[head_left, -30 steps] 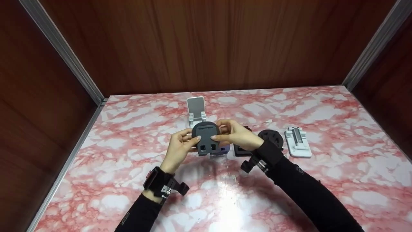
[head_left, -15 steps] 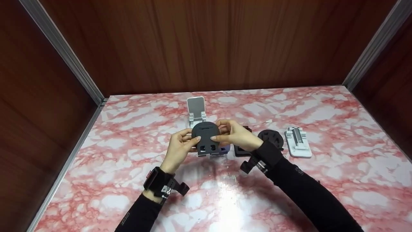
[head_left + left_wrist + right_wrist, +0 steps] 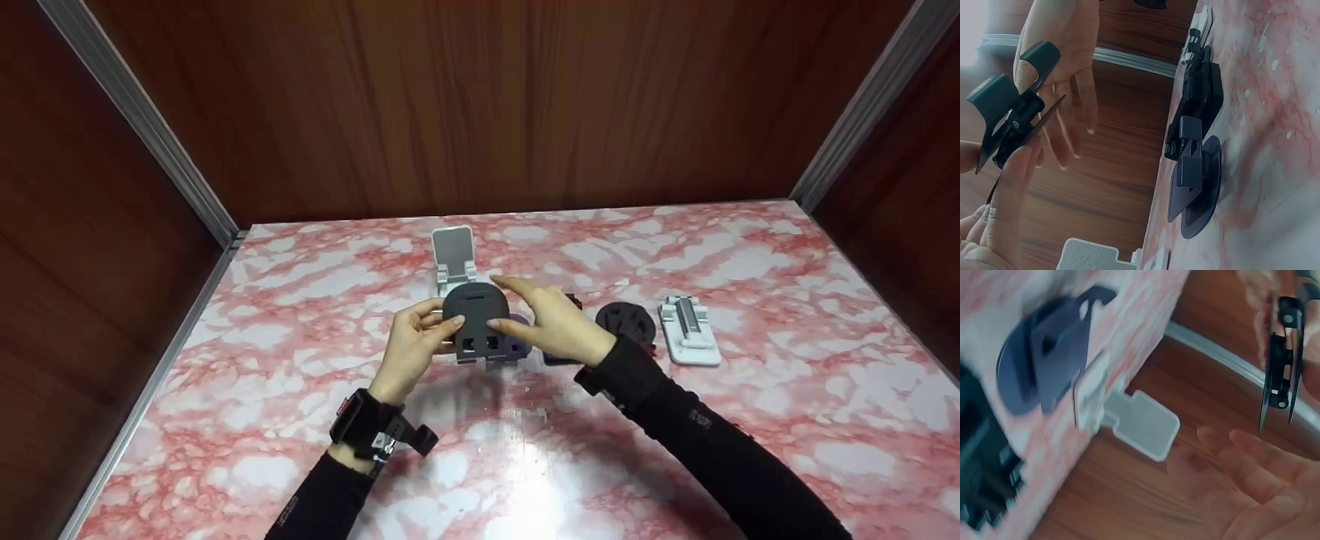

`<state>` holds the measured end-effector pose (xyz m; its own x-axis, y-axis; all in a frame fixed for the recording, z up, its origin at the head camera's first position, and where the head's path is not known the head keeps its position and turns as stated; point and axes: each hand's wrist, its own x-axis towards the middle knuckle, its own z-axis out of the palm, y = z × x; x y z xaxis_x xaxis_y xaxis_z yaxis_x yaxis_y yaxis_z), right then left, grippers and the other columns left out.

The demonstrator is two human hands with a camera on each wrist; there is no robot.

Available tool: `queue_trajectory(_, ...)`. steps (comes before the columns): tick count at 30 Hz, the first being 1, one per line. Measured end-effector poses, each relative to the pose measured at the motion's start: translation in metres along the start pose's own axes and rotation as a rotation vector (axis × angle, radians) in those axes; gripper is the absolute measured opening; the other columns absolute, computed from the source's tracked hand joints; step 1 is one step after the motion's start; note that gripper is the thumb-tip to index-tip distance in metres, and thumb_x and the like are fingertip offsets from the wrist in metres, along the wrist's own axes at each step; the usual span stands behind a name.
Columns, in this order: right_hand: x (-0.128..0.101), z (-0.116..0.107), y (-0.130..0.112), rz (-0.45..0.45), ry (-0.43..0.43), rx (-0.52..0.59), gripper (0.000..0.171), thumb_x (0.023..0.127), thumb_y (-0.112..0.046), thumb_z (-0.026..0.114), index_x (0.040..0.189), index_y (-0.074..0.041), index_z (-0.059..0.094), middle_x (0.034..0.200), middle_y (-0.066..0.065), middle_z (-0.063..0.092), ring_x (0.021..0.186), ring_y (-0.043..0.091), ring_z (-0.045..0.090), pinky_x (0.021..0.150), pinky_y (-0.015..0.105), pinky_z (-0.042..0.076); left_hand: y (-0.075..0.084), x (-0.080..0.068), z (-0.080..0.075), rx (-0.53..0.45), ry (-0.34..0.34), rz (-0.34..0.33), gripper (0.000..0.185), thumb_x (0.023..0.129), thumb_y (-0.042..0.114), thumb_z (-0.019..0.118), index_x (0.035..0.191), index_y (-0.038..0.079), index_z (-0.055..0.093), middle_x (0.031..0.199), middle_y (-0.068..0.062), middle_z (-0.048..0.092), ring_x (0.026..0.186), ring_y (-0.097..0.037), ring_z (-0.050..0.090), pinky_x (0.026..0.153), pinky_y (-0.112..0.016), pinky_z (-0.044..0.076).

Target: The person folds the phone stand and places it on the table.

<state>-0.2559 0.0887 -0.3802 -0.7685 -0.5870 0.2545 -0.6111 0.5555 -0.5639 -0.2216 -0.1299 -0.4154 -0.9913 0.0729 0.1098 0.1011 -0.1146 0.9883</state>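
Observation:
A dark grey folding phone stand with a rounded top edge is held up over the table, slotted side toward the head camera. My left hand pinches its left side, thumb on the near face and fingers behind. On the other side my right hand has its fingers spread, thumb beside the stand's right edge. In the right wrist view, the right fingertips stand apart from the phone stand, which shows edge-on. Past it, the left wrist view shows the right hand with fingers extended.
Behind the held stand is an unfolded white phone stand. A purple stand is partly covered by it. Further right are a black stand, partly hidden by the right hand, a dark round stand and a folded white stand. Wooden panels enclose the table.
My right hand has let go of the grey stand and spread its fingers, turning at the wrist. The left hand keeps its pinch. The head view has shifted slightly.

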Motion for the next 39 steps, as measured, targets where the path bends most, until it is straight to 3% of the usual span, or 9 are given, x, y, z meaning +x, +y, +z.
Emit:
queue_trajectory(7, -0.017, 0.002, 0.0, -0.065, 0.052, -0.255, 0.069, 0.101, -0.038, 0.054, 0.156, -0.006, 0.026, 0.16, 0.022, 0.029, 0.149, 0.04, 0.024, 0.121, 0.057, 0.026, 0.001, 0.001, -0.004, -0.004, 0.022, 0.009, 0.027, 0.091, 0.0, 0.063, 0.116, -0.009, 0.063, 0.093, -0.017, 0.075, 0.071, -0.017, 0.073, 0.068, -0.034, 0.064)
queue_trajectory(15, -0.038, 0.002, 0.007, -0.108, 0.122, -0.454, 0.068, 0.101, -0.035, 0.054, 0.157, -0.01, 0.026, 0.164, 0.012, 0.023, 0.152, 0.036, 0.02, 0.121, 0.061, 0.021, -0.002, 0.006, -0.012, 0.0, 0.067, -0.033, 0.029, 0.09, -0.001, 0.062, 0.118, -0.009, 0.063, 0.097, -0.02, 0.075, 0.071, -0.017, 0.072, 0.068, -0.033, 0.063)
queue_trajectory(22, -0.05, 0.0, 0.015, -0.066, 0.146, -0.49, 0.07, 0.099, -0.034, 0.057, 0.158, -0.013, 0.025, 0.165, 0.01, 0.022, 0.153, 0.033, 0.017, 0.122, 0.062, 0.018, -0.013, 0.015, -0.026, 0.061, 0.114, -0.108, 0.031, 0.091, -0.001, 0.063, 0.12, -0.011, 0.061, 0.102, -0.024, 0.073, 0.071, -0.013, 0.071, 0.066, -0.028, 0.063)
queue_trajectory(25, -0.053, -0.001, 0.02, -0.046, 0.156, -0.502, 0.072, 0.099, -0.034, 0.057, 0.158, -0.014, 0.022, 0.165, 0.01, 0.022, 0.153, 0.032, 0.016, 0.123, 0.061, 0.016, -0.019, 0.021, -0.034, 0.14, 0.117, -0.14, 0.033, 0.091, 0.001, 0.064, 0.122, -0.01, 0.061, 0.105, -0.025, 0.073, 0.071, -0.012, 0.071, 0.069, -0.028, 0.063)
queue_trajectory(31, -0.059, -0.002, 0.029, -0.021, 0.171, -0.515, 0.071, 0.099, -0.034, 0.058, 0.158, -0.012, 0.024, 0.165, 0.012, 0.022, 0.153, 0.034, 0.016, 0.123, 0.061, 0.014, -0.028, 0.028, -0.046, 0.284, 0.073, -0.181, 0.031, 0.092, 0.006, 0.065, 0.119, -0.009, 0.064, 0.103, -0.024, 0.073, 0.071, -0.011, 0.071, 0.074, -0.031, 0.062)
queue_trajectory(39, -0.063, -0.001, 0.033, 0.002, 0.17, -0.487, 0.07, 0.098, -0.032, 0.059, 0.156, -0.011, 0.027, 0.164, 0.013, 0.023, 0.152, 0.036, 0.017, 0.121, 0.064, 0.015, -0.036, 0.031, -0.047, 0.322, 0.015, -0.258, 0.029, 0.094, 0.007, 0.064, 0.116, -0.011, 0.063, 0.098, -0.021, 0.074, 0.063, -0.008, 0.067, 0.066, -0.029, 0.062)
